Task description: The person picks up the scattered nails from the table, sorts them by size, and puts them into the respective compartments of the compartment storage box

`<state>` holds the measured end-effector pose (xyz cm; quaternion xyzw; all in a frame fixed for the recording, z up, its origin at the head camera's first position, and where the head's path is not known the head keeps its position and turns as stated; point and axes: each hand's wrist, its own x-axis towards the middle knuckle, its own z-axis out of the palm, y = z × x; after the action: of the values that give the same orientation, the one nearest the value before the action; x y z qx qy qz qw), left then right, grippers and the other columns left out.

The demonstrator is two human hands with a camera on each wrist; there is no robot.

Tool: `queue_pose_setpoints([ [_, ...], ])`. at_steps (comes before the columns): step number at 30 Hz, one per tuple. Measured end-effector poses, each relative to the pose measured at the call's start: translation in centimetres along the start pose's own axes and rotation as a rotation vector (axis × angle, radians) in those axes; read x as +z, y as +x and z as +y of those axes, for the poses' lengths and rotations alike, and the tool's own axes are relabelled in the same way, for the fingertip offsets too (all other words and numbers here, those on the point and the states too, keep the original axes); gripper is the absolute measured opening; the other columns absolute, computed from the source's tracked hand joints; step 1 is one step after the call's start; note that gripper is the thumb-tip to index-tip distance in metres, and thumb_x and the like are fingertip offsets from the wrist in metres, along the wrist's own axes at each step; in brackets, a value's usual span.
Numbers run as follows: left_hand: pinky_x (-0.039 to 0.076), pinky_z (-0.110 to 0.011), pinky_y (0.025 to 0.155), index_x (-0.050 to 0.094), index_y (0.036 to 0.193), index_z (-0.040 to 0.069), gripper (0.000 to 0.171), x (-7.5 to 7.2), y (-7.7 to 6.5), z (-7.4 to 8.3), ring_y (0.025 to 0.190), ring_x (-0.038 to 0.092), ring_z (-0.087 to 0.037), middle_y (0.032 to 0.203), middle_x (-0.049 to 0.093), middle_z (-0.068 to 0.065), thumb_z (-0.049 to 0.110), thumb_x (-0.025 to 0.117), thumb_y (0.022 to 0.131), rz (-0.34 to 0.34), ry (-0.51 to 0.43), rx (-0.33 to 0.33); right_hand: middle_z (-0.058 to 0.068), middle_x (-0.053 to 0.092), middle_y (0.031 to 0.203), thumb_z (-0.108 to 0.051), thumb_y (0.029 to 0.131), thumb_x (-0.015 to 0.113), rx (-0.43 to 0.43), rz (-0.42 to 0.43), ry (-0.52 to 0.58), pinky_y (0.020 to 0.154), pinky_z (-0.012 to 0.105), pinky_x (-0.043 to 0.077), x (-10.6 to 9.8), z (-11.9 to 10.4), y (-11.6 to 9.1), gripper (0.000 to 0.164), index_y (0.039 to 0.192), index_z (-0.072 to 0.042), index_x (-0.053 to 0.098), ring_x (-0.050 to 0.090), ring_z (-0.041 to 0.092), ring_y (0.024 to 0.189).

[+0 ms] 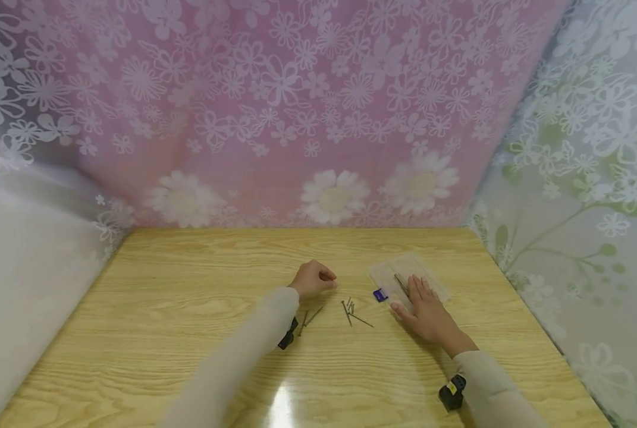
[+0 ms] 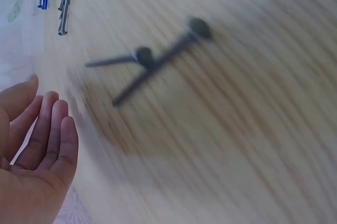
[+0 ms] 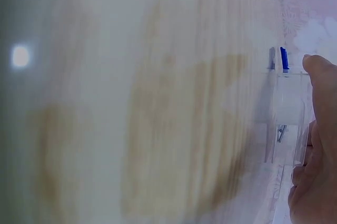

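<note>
Head view: lower right, right hand (image 1: 422, 309) flat on clear box (image 1: 407, 261).
I'd brace there; left hand (image 1: 313, 279), relaxed, seemingly empty, should pinch lower-centre fasteners (image 1: 347, 314) singly.

In the head view, the left hand (image 1: 310, 279), at six o'clock, points its loosely curved fingers toward three; the right hand (image 1: 427, 316), just past four, lies palm down, fingers straight toward eleven, thumb spread.
</note>
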<state>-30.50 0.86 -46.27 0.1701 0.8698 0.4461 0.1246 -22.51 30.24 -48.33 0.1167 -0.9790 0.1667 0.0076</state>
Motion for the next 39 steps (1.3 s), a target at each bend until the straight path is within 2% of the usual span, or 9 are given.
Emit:
queue_pose_setpoints([
  [5,0.054,-0.031,0.075,0.072,0.104,0.003,0.019,-1.2,-1.5,-0.8,0.087,0.065,-0.018,0.097,0.070,-0.007,0.013,0.070,0.088,-0.020,0.029,0.008,0.032,0.012,0.154,-0.052,0.099,0.043,-0.006,0.000,-0.003,0.109,0.065,0.012,0.0,-0.2,0.1,0.086,0.148,0.012,0.013,0.009,0.049,0.141],
  [12,0.052,-0.029,0.070,0.074,0.096,0.003,0.016,-2.2,-4.4,-2.0,0.077,0.062,-0.013,0.088,0.070,-0.003,0.016,0.073,0.086,0.012,0.088,0.030,0.031,0.012,0.154,-0.052,0.098,0.043,-0.005,-0.001,-0.014,0.110,0.064,0.012,0.1,-0.1,0.3,0.086,0.148,0.012,0.013,0.008,0.049,0.141],
  [19,0.051,-0.026,0.066,0.073,0.091,0.002,0.014,-2.5,-7.6,-3.4,0.071,0.060,-0.010,0.081,0.068,-0.001,0.014,0.076,0.083,0.042,0.091,0.042,0.030,0.011,0.155,-0.052,0.099,0.043,-0.001,-0.008,-0.014,0.111,0.063,0.010,0.0,-0.2,0.2,0.086,0.148,0.011,0.012,0.008,0.048,0.141],
  [27,0.049,-0.025,0.064,0.071,0.091,0.001,0.022,-2.5,-10.6,-3.9,0.071,0.057,-0.010,0.079,0.064,0.002,0.019,0.078,0.081,-0.009,0.064,0.077,0.030,0.011,0.155,-0.053,0.098,0.042,-0.001,-0.008,-0.020,0.111,0.063,0.010,0.0,-0.2,0.1,0.086,0.148,0.011,0.013,0.008,0.048,0.141],
  [32,0.048,-0.025,0.062,0.069,0.085,0.005,0.021,-1.9,-11.5,-3.8,0.067,0.055,-0.009,0.074,0.062,0.004,0.021,0.081,0.078,0.001,0.084,0.088,0.030,0.011,0.155,-0.053,0.099,0.042,0.000,-0.012,-0.017,0.110,0.063,0.010,0.1,0.0,0.1,0.087,0.148,0.011,0.012,0.008,0.049,0.141],
  [39,0.044,-0.021,0.053,0.066,0.072,0.009,0.018,-1.0,-11.3,-3.6,0.058,0.051,-0.005,0.066,0.059,0.006,0.019,0.080,0.079,0.065,0.187,0.128,0.030,0.010,0.155,-0.054,0.098,0.041,0.000,-0.020,-0.016,0.111,0.063,0.009,0.1,0.3,0.1,0.087,0.149,0.010,0.011,0.007,0.048,0.142],
])
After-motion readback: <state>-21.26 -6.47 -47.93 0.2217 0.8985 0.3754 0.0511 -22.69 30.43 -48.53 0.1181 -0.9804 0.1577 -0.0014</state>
